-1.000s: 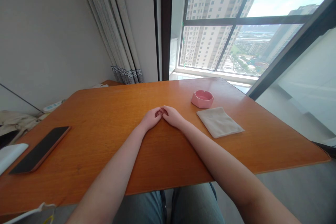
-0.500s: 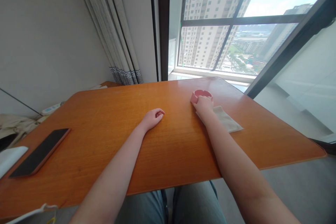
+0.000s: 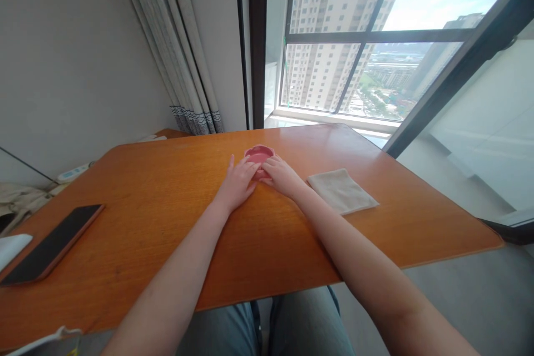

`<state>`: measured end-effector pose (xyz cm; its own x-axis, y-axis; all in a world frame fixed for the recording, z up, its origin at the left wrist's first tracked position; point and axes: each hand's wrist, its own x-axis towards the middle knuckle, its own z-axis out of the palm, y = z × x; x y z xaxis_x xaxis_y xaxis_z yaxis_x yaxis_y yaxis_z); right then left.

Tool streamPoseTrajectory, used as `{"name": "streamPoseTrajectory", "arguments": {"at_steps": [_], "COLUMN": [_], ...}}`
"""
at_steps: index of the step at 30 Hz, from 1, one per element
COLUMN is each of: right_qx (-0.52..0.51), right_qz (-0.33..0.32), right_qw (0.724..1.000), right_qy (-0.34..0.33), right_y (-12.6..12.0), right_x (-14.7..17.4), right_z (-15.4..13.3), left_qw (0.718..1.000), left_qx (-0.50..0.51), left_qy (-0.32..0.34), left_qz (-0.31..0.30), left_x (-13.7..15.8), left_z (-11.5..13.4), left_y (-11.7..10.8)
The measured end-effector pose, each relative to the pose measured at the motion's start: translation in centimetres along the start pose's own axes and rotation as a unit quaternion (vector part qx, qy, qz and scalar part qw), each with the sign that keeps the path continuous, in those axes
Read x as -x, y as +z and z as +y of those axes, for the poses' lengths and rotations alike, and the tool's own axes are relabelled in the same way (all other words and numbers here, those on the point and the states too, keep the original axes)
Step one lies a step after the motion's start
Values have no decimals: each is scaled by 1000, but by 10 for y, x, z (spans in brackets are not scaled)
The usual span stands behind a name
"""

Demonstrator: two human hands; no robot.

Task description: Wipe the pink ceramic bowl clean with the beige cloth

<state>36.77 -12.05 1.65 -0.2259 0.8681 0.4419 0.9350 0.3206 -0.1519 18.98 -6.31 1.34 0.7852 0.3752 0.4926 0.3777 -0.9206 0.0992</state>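
Note:
A round pink ashtray [image 3: 259, 154] with a notched rim is on the wooden table [image 3: 158, 189], its near side partly covered by my fingers. My right hand [image 3: 280, 176] grips its near right edge, fingers bent over the rim. From the left, my left hand [image 3: 238, 181] has its fingers on the ashtray's near left rim, with one finger sticking up and away. My fingertips nearly meet at the front of it. To the right, beside my right forearm, lies a folded pale grey cloth [image 3: 342, 191].
A long black-topped flat object [image 3: 54, 242] lies at the table's left side, with a white item [image 3: 14, 247] by it. A curtain [image 3: 183, 67] hangs beyond the far edge, next to a large window [image 3: 367, 39]. White cords [image 3: 58, 336] show at the lower left.
My right hand has brought the ashtray leftward from beside the cloth to the middle. My left hand has uncurled and moved onto its rim. The cloth is now fully exposed.

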Motion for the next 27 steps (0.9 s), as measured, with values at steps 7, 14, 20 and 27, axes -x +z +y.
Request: {"name": "streamPoseTrajectory", "arguments": {"at_steps": [7,14,20,27], "right_qx": [-95,-110,-106,-18], "right_qz": [96,115,95,13], "right_qw": [989,984,982,972], "right_qy": [-56,85,127,234], "right_y": [6,23,27,8], "right_x": [5,11,10,9], "right_z": [-14,10,18,14], "left_qw": [999,967,917,919], "left_qx": [-19,-148,-227,-210], "left_qy": [3,-206,-329,-334], "left_qz": [-45,18,-1,-27], "left_x": [19,68,103,110], "left_z": [-26,-99,-147,-159], "left_y": [-20,-51,-66,-61]}}
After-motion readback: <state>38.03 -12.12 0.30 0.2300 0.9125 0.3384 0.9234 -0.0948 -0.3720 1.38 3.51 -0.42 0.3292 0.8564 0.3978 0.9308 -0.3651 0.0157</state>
